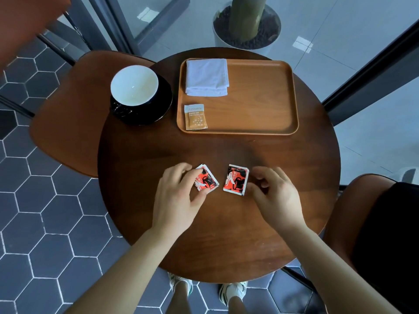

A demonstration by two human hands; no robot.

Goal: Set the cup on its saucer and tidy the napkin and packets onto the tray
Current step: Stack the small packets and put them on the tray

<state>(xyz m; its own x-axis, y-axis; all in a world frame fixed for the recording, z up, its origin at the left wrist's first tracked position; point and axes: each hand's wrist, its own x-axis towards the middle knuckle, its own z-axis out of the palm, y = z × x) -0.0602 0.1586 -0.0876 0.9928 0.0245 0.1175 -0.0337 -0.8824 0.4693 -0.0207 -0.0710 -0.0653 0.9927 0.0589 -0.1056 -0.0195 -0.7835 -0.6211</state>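
Note:
A black cup (133, 88) with a white inside stands on its black saucer (162, 103) at the table's far left. The wooden tray (260, 98) holds a folded white napkin (206, 77) and a tan packet (195, 117). Two red-and-black packets lie on the round table near me. My left hand (175, 196) pinches the left red packet (207, 180) between thumb and fingers. My right hand (274, 191) hovers with curled fingers just right of the other red packet (235, 180), its fingertips at the packet's edge.
The round wooden table (226, 234) stands over a hexagon-tiled floor. Brown chairs sit at the left (68, 123) and right (353, 200). A potted plant (247, 26) stands beyond the table, by glass panels. My feet show under the table's near edge.

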